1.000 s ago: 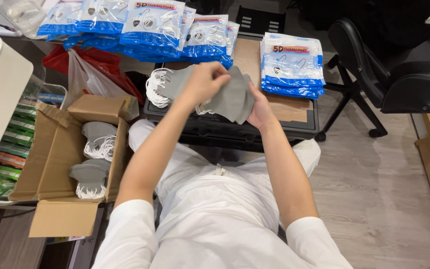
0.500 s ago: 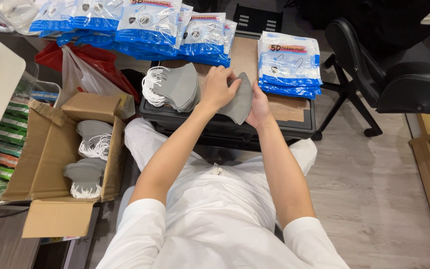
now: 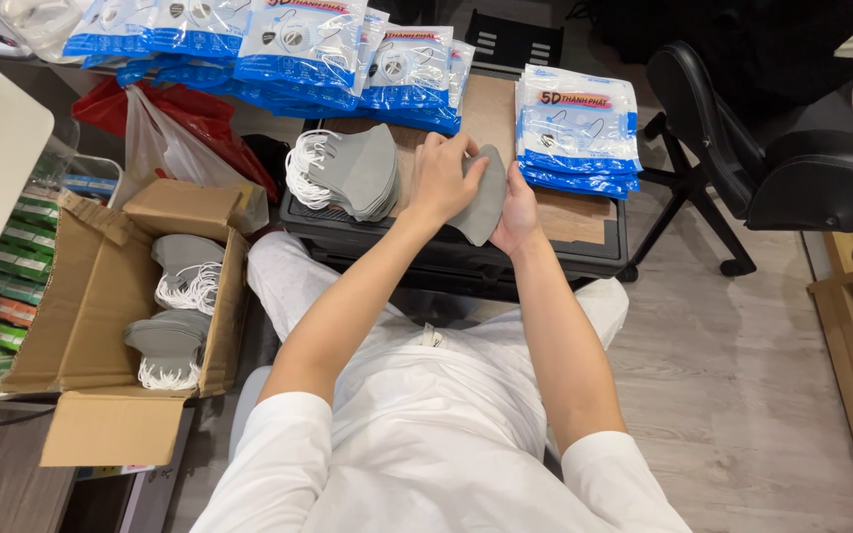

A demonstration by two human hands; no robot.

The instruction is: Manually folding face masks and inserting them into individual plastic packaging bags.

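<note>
Both of my hands grip a small stack of grey face masks [image 3: 487,202] over a brown board on a black case [image 3: 584,247]. My left hand [image 3: 443,176] lies over the stack's left side and top. My right hand [image 3: 518,209] holds it from the right and underneath. Just to the left, a fanned pile of grey masks with white ear loops [image 3: 348,173] rests on the board.
Blue-and-white packets of masks lie stacked at the back [image 3: 278,49] and to the right [image 3: 577,128]. An open cardboard box [image 3: 91,306] at my left holds more grey masks. A red bag [image 3: 190,114], green packs on a shelf [image 3: 7,266] and a black office chair [image 3: 792,168] stand around.
My hands have lowered the held masks from in front of me down onto the board, and the fanned pile at the left has come fully into sight.
</note>
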